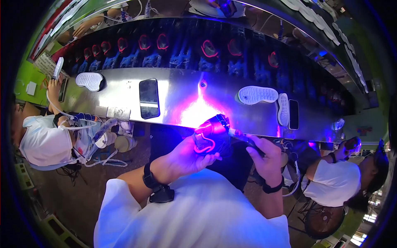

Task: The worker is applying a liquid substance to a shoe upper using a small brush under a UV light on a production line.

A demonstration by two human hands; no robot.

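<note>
Bright violet light falls on a dark shoe upper [211, 131] in front of me. A glowing red line curves along its near side. My left hand [184, 159] grips it from the left and below, fingers wrapped round its lower part. From the right, my right hand [266, 157] pinches a slim dark-handled brush [244, 137]. The brush's light tip is at the upper's right side; whether it touches cannot be made out. Both forearms come up from below, with black bands on the wrists.
A metal bench [173, 89] carries a phone [149, 98], another phone [293, 114] and white shoe soles [258, 95]. Behind it, a dark conveyor [182, 45] bears several red-outlined shoe uppers. One co-worker [49, 136] sits left, another [333, 182] right, near a round fan [324, 219].
</note>
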